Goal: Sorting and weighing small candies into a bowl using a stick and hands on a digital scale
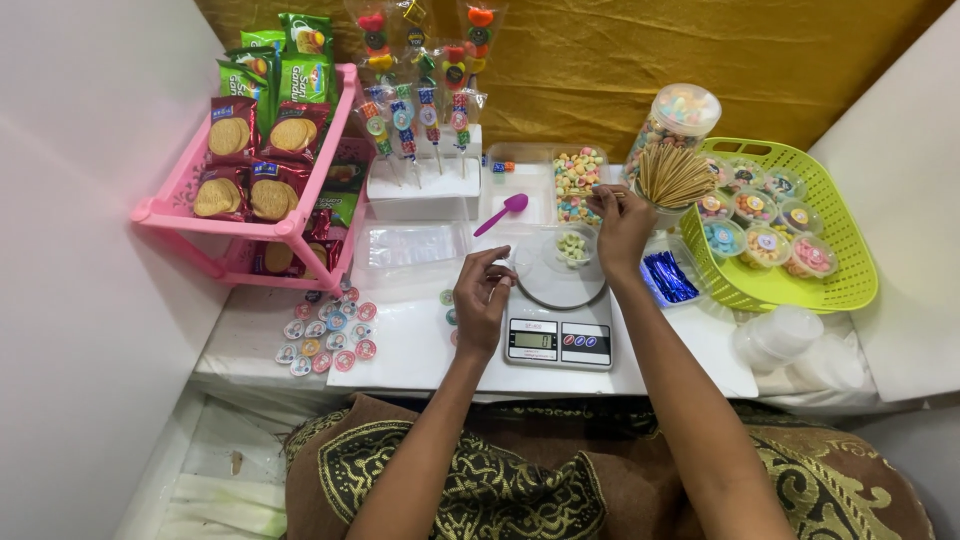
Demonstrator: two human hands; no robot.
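My left hand [483, 300] hovers just left of a digital kitchen scale [558, 342]. Its fingers are curled into a pinch near the rim of a clear round dish [548, 282] on the scale, with nothing visible in them. A small clear cup of pale candies [572, 246] stands at the dish's far edge. My right hand [622, 225] reaches past the scale. Its fingertips pinch a small piece at the edge of a clear tray of coloured candies [575, 180]. A bundle of wooden skewers [673, 173] stands right beside that hand.
A purple spoon [502, 213] lies in a clear box. Candy skewers in wrappers stand in a white foam block [420, 190]. A pink rack [300, 225] holds biscuit packs. A green basket [840, 250] holds jelly cups. Round stickers [328, 338], blue twist ties [668, 277] and a candy jar [678, 115] are also here.
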